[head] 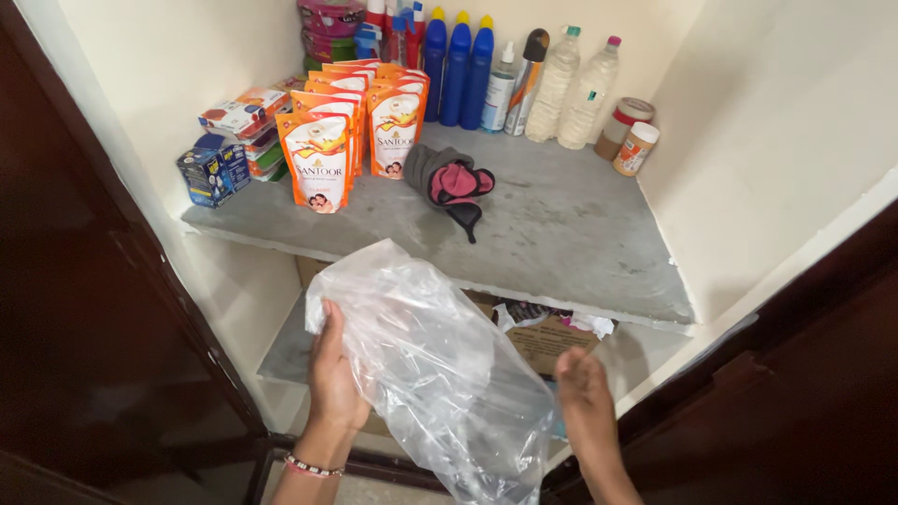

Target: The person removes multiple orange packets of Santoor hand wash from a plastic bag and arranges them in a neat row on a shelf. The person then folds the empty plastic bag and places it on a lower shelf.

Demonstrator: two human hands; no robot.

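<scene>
the left hand [332, 374] has its fingers closed on a clear plastic bag [435, 365], held just below the grey stone shelf [580, 243]. the right hand [585, 393], blurred, rests open-fingered against the bag's lower side. orange pouches [351, 131] stand on that shelf.

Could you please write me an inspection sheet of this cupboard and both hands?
Surface: grey stone shelf, bare at the front right.
Job's things: clear plastic bag, crumpled.
Clutter: orange pouches, blue bottles, small boxes, grey and pink cloth, two jars.
Grips: left hand holds the bag's edge; right hand open beside the bag.
Cables: nothing seen.
Surroundings: cream walls, dark wooden door, cardboard box on the lower shelf.
</scene>
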